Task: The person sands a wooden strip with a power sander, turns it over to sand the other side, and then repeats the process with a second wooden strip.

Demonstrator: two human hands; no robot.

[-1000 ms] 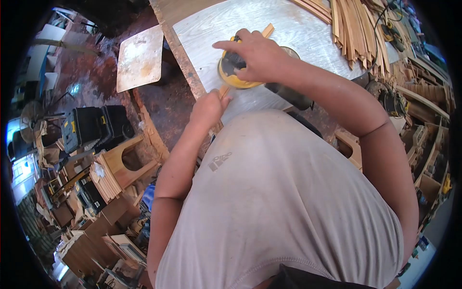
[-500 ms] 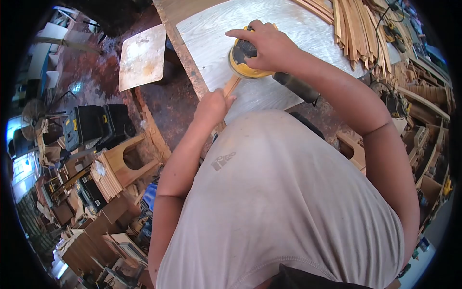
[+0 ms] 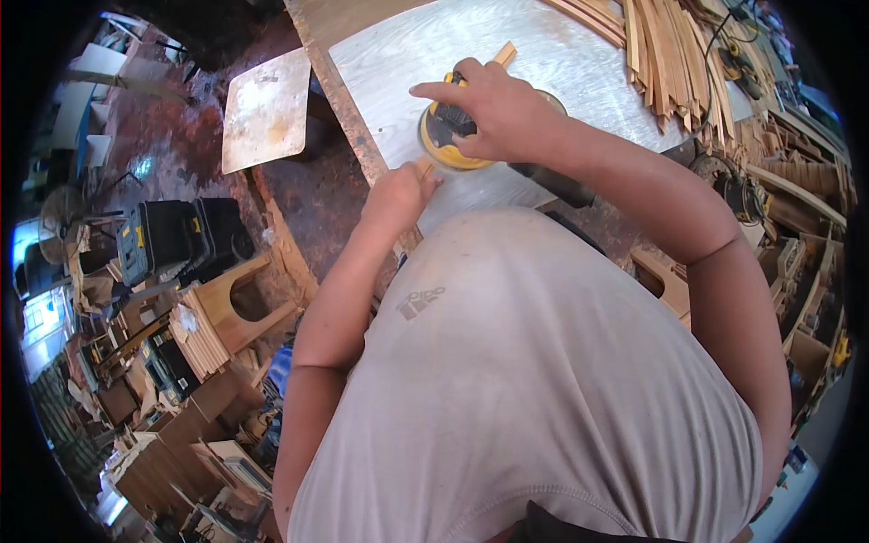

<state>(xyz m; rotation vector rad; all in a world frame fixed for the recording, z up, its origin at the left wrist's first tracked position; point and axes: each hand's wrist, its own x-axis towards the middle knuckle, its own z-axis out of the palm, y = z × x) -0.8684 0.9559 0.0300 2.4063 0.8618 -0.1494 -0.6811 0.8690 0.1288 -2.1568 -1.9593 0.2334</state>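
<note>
My right hand (image 3: 502,109) is wrapped over the top of a yellow and black orbital sander (image 3: 439,134), with the index finger stretched out to the left. The sander sits on a narrow wood strip (image 3: 504,55), whose far end sticks out beyond my hand. Close to the bench edge, my left hand (image 3: 398,195) grips the near end of this strip, thumb pressed along it. Most of the strip is hidden under the sander and my right hand. Beneath lies a grey wood-grained board (image 3: 380,68). The sander's dark dust canister (image 3: 554,184) points toward my body.
Many thin wood strips (image 3: 665,63) are piled at the board's far right, with a black cable (image 3: 709,113) running beside them. A pale square tabletop (image 3: 265,109) stands left of the bench. Black toolboxes (image 3: 163,237) and a wooden panel with an oval cutout (image 3: 237,303) are at the lower left.
The sander and my right hand have slid along the strip toward my left hand, uncovering the strip's far end. My left hand has stayed nearly in place.
</note>
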